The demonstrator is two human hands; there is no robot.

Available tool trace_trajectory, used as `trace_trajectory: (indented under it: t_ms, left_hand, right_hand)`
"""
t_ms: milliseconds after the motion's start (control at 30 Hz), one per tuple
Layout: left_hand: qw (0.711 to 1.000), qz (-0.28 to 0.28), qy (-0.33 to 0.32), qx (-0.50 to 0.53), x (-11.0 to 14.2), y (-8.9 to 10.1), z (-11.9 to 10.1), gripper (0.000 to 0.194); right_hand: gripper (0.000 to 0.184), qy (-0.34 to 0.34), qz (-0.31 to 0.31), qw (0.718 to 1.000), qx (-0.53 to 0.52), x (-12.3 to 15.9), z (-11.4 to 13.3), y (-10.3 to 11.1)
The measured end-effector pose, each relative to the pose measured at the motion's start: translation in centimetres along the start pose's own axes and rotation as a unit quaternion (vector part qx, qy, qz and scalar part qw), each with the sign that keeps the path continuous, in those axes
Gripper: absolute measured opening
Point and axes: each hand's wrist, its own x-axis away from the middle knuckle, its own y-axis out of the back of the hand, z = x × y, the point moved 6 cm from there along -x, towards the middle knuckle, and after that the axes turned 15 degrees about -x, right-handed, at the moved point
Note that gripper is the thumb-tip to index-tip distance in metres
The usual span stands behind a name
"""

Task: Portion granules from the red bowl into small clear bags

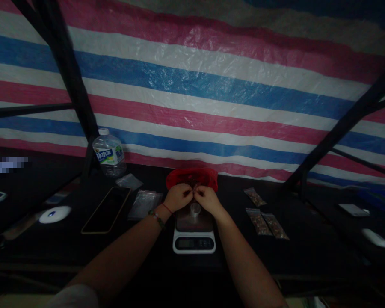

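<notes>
My left hand [179,196] and my right hand [206,199] meet above a white kitchen scale [194,243], fingers curled and pinched together at one spot. What they pinch is too small and dark to name. A small clear cup [195,209] stands on the scale's platform just below my hands. Right behind my hands lies a red plastic bag [191,177], its mouth facing me.
A dark table [231,222] carries a phone [107,209], empty clear zip bags [145,203], a water bottle [109,153] and a white round device [54,214] on the left. Three filled small bags [265,216] lie on the right. A striped tarp [211,85] and black poles stand behind.
</notes>
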Motion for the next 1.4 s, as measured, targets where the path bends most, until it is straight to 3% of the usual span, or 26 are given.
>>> trace_trajectory:
  t_ms: [133,333,467,600,667,733,800,900,967,1067,1233,1400]
  left_hand:
    - [1.0,-0.009,0.014,-0.001,-0.1,0.1,-0.3,0.018]
    - [0.995,-0.034,0.09,-0.024,-0.2,0.4,1.3,0.016]
    - [0.995,-0.068,0.07,-0.001,-0.2,1.0,1.5,0.014]
    - [0.993,-0.107,0.03,0.041,-0.3,1.9,1.1,0.018]
    - [0.993,-0.111,0.017,0.047,-0.2,2.3,1.1,0.019]
    - [0.992,-0.113,0.007,0.052,-0.2,2.6,1.1,0.02]
    - [0.99,-0.122,0.005,0.064,0.0,2.9,1.1,0.021]
    - [0.986,-0.14,0.02,0.09,0.1,3.1,1.3,0.022]
    - [0.979,-0.18,0.045,0.09,0.2,3.6,1.6,0.02]
    - [0.97,-0.23,0.061,0.048,0.4,4.3,1.9,0.019]
    - [0.985,-0.17,0.002,0.02,-0.1,3.2,1.6,0.021]
    - [0.984,-0.162,0.035,0.061,-0.3,2.1,2.4,0.024]
  right_hand:
    - [0.019,0.029,0.014,0.999,0.011,-0.1,0.5,0.0]
    - [0.023,-0.016,-0.014,0.999,0.043,0.1,-0.4,0.4]
    - [0.021,-0.012,-0.028,1.0,-0.001,0.0,-0.8,0.8]
    - [0.009,0.018,-0.148,0.986,-0.08,-0.5,-1.9,2.9]
    - [0.022,0.018,-0.198,0.968,-0.154,-0.5,-2.8,3.7]
    - [0.047,-0.004,-0.191,0.95,-0.246,-0.6,-3.6,3.5]
    - [0.059,-0.033,-0.142,0.939,-0.312,-0.6,-3.6,2.7]
    - [0.051,-0.073,-0.062,0.925,-0.366,-0.4,-2.8,1.5]
    - [0.042,-0.101,-0.044,0.912,-0.395,-0.2,-2.4,1.2]
    - [0.041,-0.142,-0.073,0.897,-0.411,0.0,-2.5,1.5]
    - [0.044,-0.156,-0.085,0.9,-0.397,0.0,-3.1,1.6]
    - [0.04,-0.134,-0.119,0.901,-0.395,-0.1,-2.9,1.9]
